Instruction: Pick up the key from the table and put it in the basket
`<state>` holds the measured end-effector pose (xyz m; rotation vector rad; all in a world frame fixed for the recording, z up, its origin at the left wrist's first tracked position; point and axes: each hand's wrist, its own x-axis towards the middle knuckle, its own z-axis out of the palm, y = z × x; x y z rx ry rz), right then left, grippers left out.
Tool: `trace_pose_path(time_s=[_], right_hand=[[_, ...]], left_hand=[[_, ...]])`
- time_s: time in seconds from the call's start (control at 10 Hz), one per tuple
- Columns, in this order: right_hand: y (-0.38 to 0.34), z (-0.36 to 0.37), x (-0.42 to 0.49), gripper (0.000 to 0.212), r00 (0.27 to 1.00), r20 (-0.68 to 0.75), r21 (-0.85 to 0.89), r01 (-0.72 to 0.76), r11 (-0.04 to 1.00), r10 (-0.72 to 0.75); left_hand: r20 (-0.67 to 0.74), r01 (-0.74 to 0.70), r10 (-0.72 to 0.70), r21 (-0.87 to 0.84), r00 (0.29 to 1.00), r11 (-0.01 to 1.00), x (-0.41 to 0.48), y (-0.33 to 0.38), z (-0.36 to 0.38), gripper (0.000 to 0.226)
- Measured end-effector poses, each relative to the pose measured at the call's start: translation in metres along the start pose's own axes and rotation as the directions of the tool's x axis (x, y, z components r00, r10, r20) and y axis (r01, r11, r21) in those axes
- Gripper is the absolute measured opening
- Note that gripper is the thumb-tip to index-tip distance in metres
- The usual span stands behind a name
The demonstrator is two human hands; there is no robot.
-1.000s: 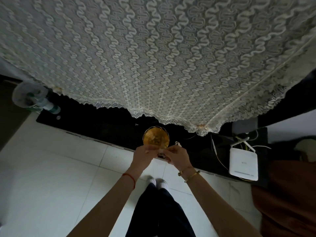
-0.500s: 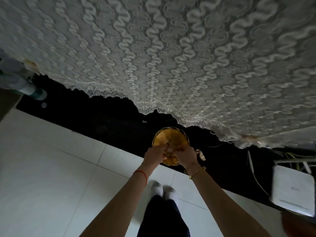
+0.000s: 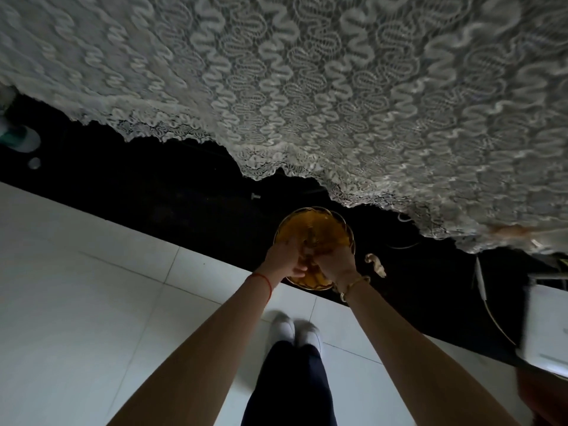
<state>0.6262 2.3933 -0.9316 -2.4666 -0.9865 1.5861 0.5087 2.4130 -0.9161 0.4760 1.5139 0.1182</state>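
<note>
A round amber basket (image 3: 313,224) sits near the front edge of a black table (image 3: 172,204). My left hand (image 3: 284,259) and my right hand (image 3: 336,262) reach over its near half, with curled fingers meeting inside the bowl. The hands and the dim light hide whatever lies between the fingers, and I cannot make out a key there. A small pale curled object (image 3: 375,265) lies on the table just right of the basket and my right wrist. What it is cannot be told.
A lace cloth (image 3: 338,87) hangs over the back of the table. A white box (image 3: 547,327) with cables stands at the right, and a bottle (image 3: 18,139) at the far left. A tiny pale piece (image 3: 255,196) lies behind the basket. Below is white tiled floor (image 3: 76,302).
Both hands have moved forward from the basket's near rim to inside the bowl. The view has shifted closer, so the basket looks larger. The pale object beside it has stayed put.
</note>
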Motion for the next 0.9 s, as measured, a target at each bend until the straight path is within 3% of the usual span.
trace_pose_path(time_s=[0.1, 0.2, 0.3, 0.5, 0.7, 0.9], right_hand=[[-0.002, 0.003, 0.001, 0.032, 0.996, 0.084, 0.003, 0.033, 0.999, -0.034], [-0.002, 0.003, -0.001, 0.032, 0.989, 0.144, -0.03, 0.044, 0.999, -0.039], [-0.001, 0.003, -0.003, 0.027, 0.99, 0.139, -0.065, 0.02, 0.998, -0.011], [-0.004, -0.001, -0.013, 0.035, 0.989, 0.128, 0.048, 0.065, 0.997, -0.071], [0.001, -0.007, -0.025, 0.031, 0.997, 0.078, 0.096, 0.013, 0.995, -0.021], [-0.002, -0.019, -0.045, 0.029, 1.0, -0.002, 0.144, 0.031, 0.989, -0.031]], left_hand=[[0.056, 0.087, -0.082, -0.084, 0.995, 0.993, 0.002, 0.006, 0.003, 0.06], [0.067, 0.086, -0.081, -0.09, 0.994, 0.992, 0.003, 0.007, 0.006, 0.06], [0.06, 0.079, -0.072, -0.134, 0.996, 0.988, 0.002, 0.006, 0.006, 0.057], [0.06, 0.056, -0.048, -0.131, 0.997, 0.99, -0.012, 0.0, 0.0, 0.061], [0.01, -0.121, 0.122, -0.095, 0.992, 0.988, -0.027, -0.009, -0.01, 0.035], [-0.145, -0.369, 0.378, 0.085, 0.914, 0.925, -0.051, -0.018, -0.027, 0.028]])
